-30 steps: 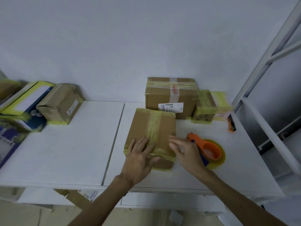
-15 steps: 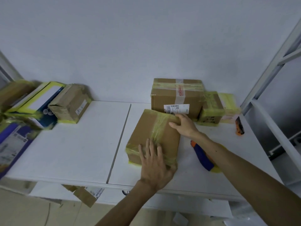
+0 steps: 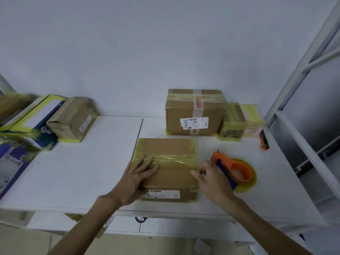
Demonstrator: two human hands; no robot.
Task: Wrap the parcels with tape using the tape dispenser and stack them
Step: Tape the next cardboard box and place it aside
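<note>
We see the parcel (image 3: pixel 171 173) lying near the middle of the table (image 3: pixel 82 172), the left hand (image 3: pixel 137 183) spread flat on its left top, the right hand (image 3: pixel 213 183) at its right edge, fingers too blurred to tell, and the dispenser (image 3: pixel 237 170) just right.

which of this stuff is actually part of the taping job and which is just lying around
In the job:
brown parcel, left hand flat on it, right hand at its right edge
orange tape dispenser
taped parcels at the back
parcel pile on the left

Lying about:
orange box cutter
white metal rack
</note>
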